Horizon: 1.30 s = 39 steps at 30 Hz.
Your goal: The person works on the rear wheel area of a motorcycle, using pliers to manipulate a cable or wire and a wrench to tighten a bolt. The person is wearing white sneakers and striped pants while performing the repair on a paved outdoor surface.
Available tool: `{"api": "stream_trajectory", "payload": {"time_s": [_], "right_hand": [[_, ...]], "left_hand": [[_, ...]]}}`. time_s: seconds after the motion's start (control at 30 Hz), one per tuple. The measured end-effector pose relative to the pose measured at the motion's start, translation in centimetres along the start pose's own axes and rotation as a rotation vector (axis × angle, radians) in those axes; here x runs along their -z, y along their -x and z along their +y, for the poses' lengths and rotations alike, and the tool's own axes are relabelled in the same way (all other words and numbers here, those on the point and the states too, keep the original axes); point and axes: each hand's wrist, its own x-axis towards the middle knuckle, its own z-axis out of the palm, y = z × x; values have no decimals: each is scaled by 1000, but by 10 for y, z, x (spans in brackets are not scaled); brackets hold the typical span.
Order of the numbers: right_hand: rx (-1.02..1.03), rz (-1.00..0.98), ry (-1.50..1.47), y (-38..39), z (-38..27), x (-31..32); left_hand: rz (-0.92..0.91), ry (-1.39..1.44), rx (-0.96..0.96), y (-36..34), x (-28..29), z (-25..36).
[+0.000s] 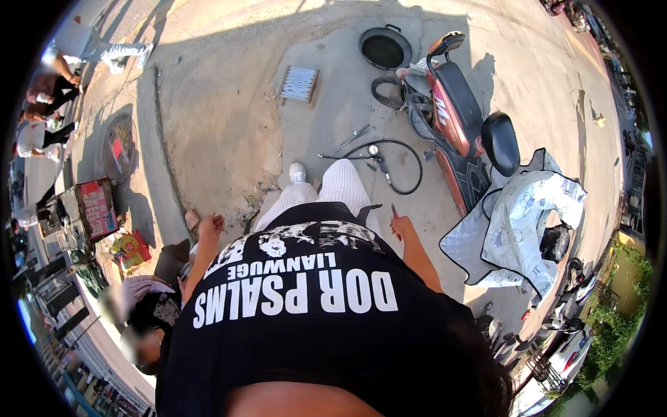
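My right hand (401,226) is closed on a slim tool with a red part (394,209), which pokes out past the fingers; its exact kind is too small to tell. At my left side, my left hand (212,224) hangs with curled fingers, and whatever they may hold is hidden. Beyond my feet lies a tyre inflator gauge (374,149) with a looped black hose (421,170). A thin metal tool (352,138) rests on the concrete beside it. Ahead to the right is a red scooter (450,115) with a black seat. Neither hand touches these things.
A low stool with white cords (300,84) and a black basin of dark liquid (383,50) stand farther ahead. A silvery patterned cover (517,222) is spread at the right. People sit close by at the left, near a red sign board (98,208); others (52,139) are farther off.
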Motion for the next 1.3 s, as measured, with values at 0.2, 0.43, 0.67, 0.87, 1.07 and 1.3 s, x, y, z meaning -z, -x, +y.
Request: {"api": "stream_trajectory", "payload": {"time_s": [0.2,0.43,0.67,0.87,1.07,1.3], "right_hand": [[57,67,-244,14,-97,-9],[102,111,-41,-92,-166,-20],[-4,2,-351,-126,-341,47],[209,482,-101,-213,-394,72],[72,232,-940,-223,-474,105],[-311,12,-1935,-270,-514,80]], "left_hand": [[-289,-71,-369,-13,-262,244],[-805,69,-271,1,-458,279],[-25,-215,47,-99,-394,312],[11,-523,-33,-138,-510,363],[-452,-825,-122,-147,-787,374],[-858,-1038,77,-238,-974,256]]}}
